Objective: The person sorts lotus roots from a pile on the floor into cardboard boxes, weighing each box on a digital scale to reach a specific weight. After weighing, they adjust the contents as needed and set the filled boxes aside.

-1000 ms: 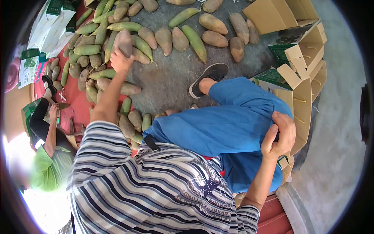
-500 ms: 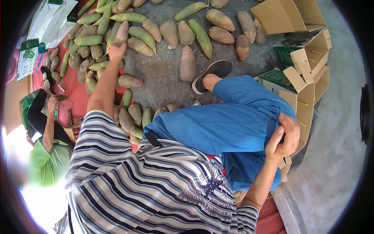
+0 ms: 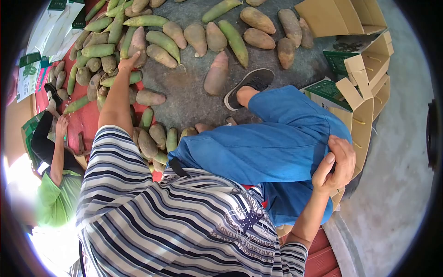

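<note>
My left hand (image 3: 128, 62) reaches to the upper left, closed about the lower end of a pinkish radish (image 3: 138, 40); some of its fingers are hidden. A long green radish (image 3: 127, 44) lies right beside it. Around that hand is a pile of green and brownish radishes, with another green radish (image 3: 121, 79) just below. My right hand (image 3: 336, 162) rests on my blue-trousered knee, its fingers loosely curved and the thumb apart, holding nothing. A single pinkish radish (image 3: 216, 74) lies tilted on the dark mat, left of my shoe (image 3: 251, 85).
Open cardboard boxes (image 3: 360, 111) line my right side. More radishes (image 3: 258, 21) lie across the top of the mat (image 3: 184, 97). At far left another person in a green shirt (image 3: 57, 194) sits near a lone green radish (image 3: 76, 104). White-and-green boxes (image 3: 55, 27) stand at upper left.
The view has shifted slightly. The single radish by my shoe has turned from upright to tilted. A green radish now lies near the other person's hand. My left hand stays at the pinkish radish.
</note>
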`<action>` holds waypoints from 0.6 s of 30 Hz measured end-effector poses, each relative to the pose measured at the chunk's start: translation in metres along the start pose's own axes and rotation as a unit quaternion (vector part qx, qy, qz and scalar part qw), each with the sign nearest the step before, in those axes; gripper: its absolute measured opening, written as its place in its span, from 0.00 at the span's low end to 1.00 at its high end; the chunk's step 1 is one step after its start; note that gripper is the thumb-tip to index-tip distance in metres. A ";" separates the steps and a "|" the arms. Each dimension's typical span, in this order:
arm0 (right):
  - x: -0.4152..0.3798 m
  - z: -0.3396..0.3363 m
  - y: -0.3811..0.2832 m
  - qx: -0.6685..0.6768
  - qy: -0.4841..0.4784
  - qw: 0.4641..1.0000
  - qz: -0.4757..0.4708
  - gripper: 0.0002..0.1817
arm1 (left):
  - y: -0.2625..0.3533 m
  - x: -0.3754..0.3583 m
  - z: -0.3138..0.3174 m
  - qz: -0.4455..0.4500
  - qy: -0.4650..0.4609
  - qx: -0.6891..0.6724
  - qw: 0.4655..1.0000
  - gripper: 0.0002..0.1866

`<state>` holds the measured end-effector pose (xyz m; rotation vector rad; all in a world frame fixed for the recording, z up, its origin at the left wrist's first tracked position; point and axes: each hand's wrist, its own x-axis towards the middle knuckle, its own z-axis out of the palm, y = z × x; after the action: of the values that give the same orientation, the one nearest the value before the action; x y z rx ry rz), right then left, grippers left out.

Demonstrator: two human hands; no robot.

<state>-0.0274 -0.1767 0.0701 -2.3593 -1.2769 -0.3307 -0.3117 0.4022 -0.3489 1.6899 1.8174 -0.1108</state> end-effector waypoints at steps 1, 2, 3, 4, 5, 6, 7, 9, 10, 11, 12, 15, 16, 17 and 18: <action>0.001 0.001 0.001 -0.002 0.006 1.000 0.000 0.09 | 0.001 -0.002 -0.001 0.007 0.001 0.033 0.999 0.54; 0.001 0.002 0.001 -0.004 0.011 1.000 0.000 0.09 | 0.002 -0.006 0.002 0.037 0.031 0.053 0.997 0.55; 0.001 0.002 0.001 -0.005 0.008 1.000 0.000 0.08 | -0.001 -0.006 0.012 0.066 0.062 0.072 0.993 0.55; 0.001 0.001 0.002 -0.008 0.006 1.000 0.000 0.08 | -0.001 -0.005 0.018 0.075 0.067 0.056 0.993 0.56; 0.001 0.000 0.002 -0.012 0.003 1.000 0.001 0.08 | -0.001 -0.003 0.024 0.084 0.073 0.040 0.993 0.56; 0.000 0.000 0.002 -0.011 0.003 1.000 0.003 0.08 | -0.005 -0.002 0.025 0.069 0.053 -0.010 0.996 0.57; 0.000 0.000 0.002 -0.010 0.002 1.000 0.004 0.08 | -0.009 -0.005 0.026 0.053 0.033 -0.060 0.996 0.57; 0.001 0.000 0.002 -0.010 0.003 1.000 0.003 0.08 | 0.010 -0.037 0.013 0.072 0.018 -0.063 0.995 0.55; 0.001 0.000 0.002 -0.011 0.003 1.000 0.001 0.08 | 0.010 -0.031 0.011 0.081 0.015 -0.020 0.996 0.55; 0.001 0.000 0.002 -0.012 0.004 1.000 0.000 0.08 | 0.008 -0.026 0.009 0.091 0.012 0.023 0.996 0.55; 0.001 0.000 0.002 -0.014 0.003 1.000 0.000 0.08 | 0.018 -0.038 0.005 0.062 0.024 0.073 0.995 0.55; 0.000 -0.001 0.002 -0.018 0.002 1.000 0.001 0.08 | 0.054 -0.074 -0.007 -0.003 0.043 0.171 0.984 0.55; 0.000 0.000 0.003 -0.017 0.004 1.000 0.001 0.08 | 0.054 -0.075 -0.008 -0.010 0.038 0.171 0.985 0.55; -0.001 0.000 0.003 -0.017 0.006 1.000 0.003 0.08 | 0.054 -0.076 -0.010 -0.017 0.034 0.170 0.985 0.55; -0.002 0.000 0.003 -0.015 0.008 1.000 0.001 0.08 | 0.050 -0.078 -0.008 -0.019 0.052 0.163 0.985 0.55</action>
<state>-0.0262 -0.1792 0.0689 -2.3784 -1.2701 -0.3711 -0.2723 0.3474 -0.2857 1.9138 1.9924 -0.3594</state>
